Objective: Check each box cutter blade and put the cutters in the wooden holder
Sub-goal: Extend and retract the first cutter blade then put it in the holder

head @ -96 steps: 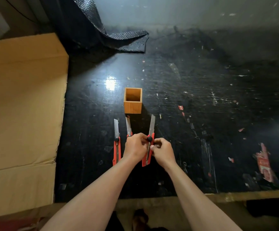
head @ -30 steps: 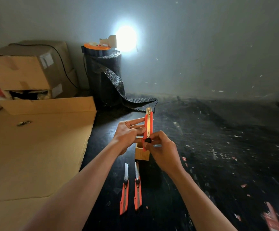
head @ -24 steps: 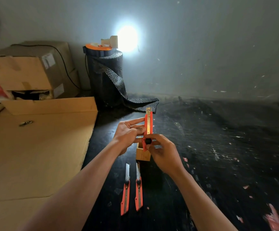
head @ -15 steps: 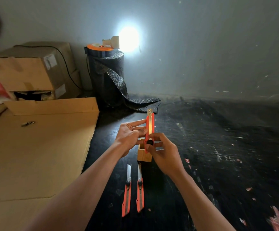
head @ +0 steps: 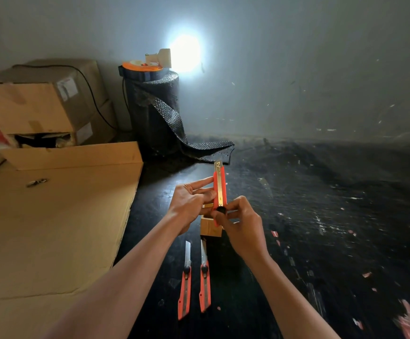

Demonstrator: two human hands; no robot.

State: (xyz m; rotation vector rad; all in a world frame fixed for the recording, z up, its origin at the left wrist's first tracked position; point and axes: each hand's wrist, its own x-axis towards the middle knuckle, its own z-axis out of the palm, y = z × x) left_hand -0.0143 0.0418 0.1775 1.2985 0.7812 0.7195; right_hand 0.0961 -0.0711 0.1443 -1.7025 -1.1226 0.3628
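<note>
Three box cutters in total, we count: two on the table, one in the hands. Left to right: flat cardboard sheet (head: 52,228) covers the left side, with stacked cardboard boxes (head: 40,104) behind it. Next comes a black mesh roll (head: 153,113) standing by the wall, its loose end trailing onto the black table (head: 321,216).

We see the left hand (head: 189,204) raised, fingers stretched out rather than curled, their tips pressed against the left edge of the held cutter (head: 219,189). That cutter stands upright, blade end up, with a short tip of blade showing above the orange body. The right hand (head: 241,227) pinches its lower end, thumb and forefinger closed around the black slider knob; the other fingers are curled behind. So the cutter sits between both hands, left fingers alongside it, right fingers gripping at the bottom.

One wooden holder (head: 210,226), directly below and behind the held cutter, partly hidden by both hands. We cannot tell what is inside it.

Nearer to us, the left table cutter (head: 184,287) and right table cutter (head: 204,282) lie side by side, nearly parallel, blades extended and pointing toward the holder, not touching each other. Both hands are well clear of these two.
</note>
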